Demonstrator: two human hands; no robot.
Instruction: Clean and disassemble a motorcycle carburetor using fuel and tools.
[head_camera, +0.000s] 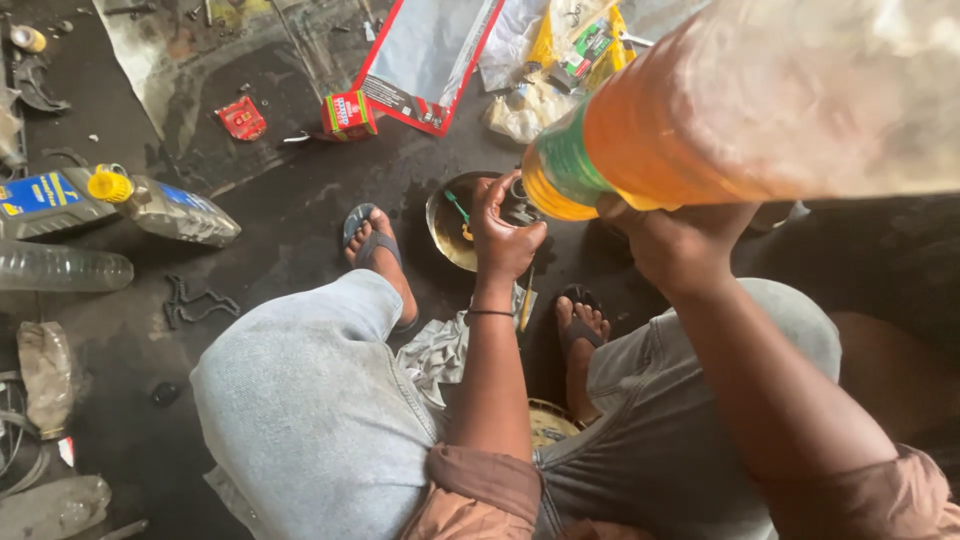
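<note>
My right hand (680, 240) has its grip closed around the big plastic bottle (760, 110) of orange liquid, tilted neck-down over the metal bowl (450, 225). My left hand (500, 235) is closed on a small dark part (518, 205) at the bowl's rim. Pouring looks just under way; the bottle is mostly full. Beyond the bowl lie a red-edged flat packet (425, 60), yellow wrappers (575, 45) and a small red carton (348, 113).
</note>
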